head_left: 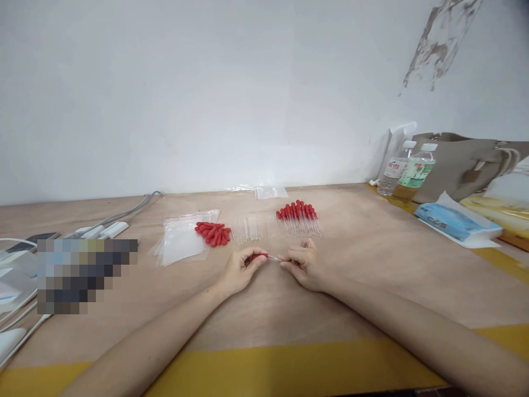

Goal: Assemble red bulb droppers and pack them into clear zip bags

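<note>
Plain white wall at the back, and a wooden table (372,286) with a yellow strip along the near edge is filling most of the view. Both hands are resting on it near the middle: the left hand (242,271) is pinching a red rubber bulb (259,256) between thumb and fingertips, and the right hand (303,266) is pinching a thin clear glass tube (276,258), fingers closed tight on it, with the two pieces meeting end to end in the gap between the hands. Just behind the hands, a pile of loose red bulbs (214,233) is sitting beside some bare glass tubes (247,229), and a row of finished droppers (300,218) with red tops is lying to the right of those. Clear plastic bags (179,245) are lying left of the bulb pile. Far right, two water bottles (407,171), a grey bag (467,162) and a blue tissue pack (452,221) are sitting by the wall.
</note>
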`<action>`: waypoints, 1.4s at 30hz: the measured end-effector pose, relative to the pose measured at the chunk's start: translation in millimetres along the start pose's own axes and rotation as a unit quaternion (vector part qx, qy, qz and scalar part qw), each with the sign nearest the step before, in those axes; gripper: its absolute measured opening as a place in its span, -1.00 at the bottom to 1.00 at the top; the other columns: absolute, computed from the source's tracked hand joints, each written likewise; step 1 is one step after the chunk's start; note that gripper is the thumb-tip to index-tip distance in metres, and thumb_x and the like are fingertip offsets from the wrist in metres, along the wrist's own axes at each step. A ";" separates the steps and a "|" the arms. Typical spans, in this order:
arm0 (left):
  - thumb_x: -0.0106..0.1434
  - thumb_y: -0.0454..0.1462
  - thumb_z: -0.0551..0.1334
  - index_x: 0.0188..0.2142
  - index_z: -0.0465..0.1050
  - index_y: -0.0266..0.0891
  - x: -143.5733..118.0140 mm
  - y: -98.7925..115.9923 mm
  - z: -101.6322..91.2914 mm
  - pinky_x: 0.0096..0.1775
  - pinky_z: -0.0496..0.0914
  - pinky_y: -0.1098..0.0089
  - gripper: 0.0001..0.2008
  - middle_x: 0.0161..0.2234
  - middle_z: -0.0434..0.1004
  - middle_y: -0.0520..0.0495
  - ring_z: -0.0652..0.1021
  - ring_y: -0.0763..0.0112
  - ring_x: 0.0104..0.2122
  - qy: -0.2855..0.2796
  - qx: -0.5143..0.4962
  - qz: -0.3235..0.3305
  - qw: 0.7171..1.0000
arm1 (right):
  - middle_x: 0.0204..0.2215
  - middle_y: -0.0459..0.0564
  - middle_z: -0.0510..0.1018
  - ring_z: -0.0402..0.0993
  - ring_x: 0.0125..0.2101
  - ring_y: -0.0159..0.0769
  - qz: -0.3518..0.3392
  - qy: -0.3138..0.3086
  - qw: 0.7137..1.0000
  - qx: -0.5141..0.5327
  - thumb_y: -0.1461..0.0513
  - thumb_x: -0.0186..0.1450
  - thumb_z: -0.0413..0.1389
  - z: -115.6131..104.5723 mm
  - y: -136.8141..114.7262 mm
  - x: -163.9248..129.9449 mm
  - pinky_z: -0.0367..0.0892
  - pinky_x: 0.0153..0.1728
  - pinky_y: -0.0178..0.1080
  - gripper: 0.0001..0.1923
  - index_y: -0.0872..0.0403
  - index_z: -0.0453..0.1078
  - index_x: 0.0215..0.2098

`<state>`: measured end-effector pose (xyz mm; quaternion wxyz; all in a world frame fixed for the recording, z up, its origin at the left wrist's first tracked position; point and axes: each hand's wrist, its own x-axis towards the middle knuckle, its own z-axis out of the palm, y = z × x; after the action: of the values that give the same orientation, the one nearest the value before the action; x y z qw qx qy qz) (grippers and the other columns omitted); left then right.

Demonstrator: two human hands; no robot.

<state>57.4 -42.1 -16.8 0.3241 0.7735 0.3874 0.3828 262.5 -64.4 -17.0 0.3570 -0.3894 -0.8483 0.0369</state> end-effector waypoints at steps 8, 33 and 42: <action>0.19 -0.16 0.09 -0.34 0.43 -0.25 -4.8 7.1 1.3 -0.44 0.30 0.48 -0.77 -0.47 0.46 0.01 0.41 0.48 -0.49 -0.043 0.060 0.009 0.997 | -0.48 -0.09 0.51 0.27 -0.52 -0.43 -0.045 0.007 0.994 -0.096 0.25 0.27 -0.09 -5.9 -0.1 -0.1 -0.10 -0.29 -0.22 -0.77 0.02 0.42 -0.31; 0.15 -0.19 0.15 -0.02 0.23 -0.19 3.2 -9.7 -20.2 -0.12 0.30 0.25 -0.61 -0.14 0.34 -0.11 0.39 0.28 -0.16 0.019 0.223 0.091 0.970 | -0.54 -0.08 0.52 0.36 -0.53 -0.38 0.218 -0.050 0.973 -0.051 0.15 0.21 -0.08 -33.1 18.0 38.3 0.09 -0.50 -0.36 -0.70 0.06 0.43 -0.49; 0.15 -0.23 0.15 -0.15 0.33 -0.20 2.6 -13.0 -21.7 -0.14 0.29 0.31 -0.75 -0.21 0.35 -0.08 0.39 0.34 -0.20 -0.015 0.219 0.092 0.971 | -0.52 0.00 0.51 0.42 -0.39 -0.21 0.423 0.043 0.884 -0.192 0.14 0.13 -0.04 -9.5 67.7 88.6 0.14 -0.34 -0.22 -0.74 0.04 0.42 -0.56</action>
<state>35.6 -29.0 -15.6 0.1159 0.8638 0.3838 0.3051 272.3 41.4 18.0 0.2618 -0.7735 -0.5772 0.0038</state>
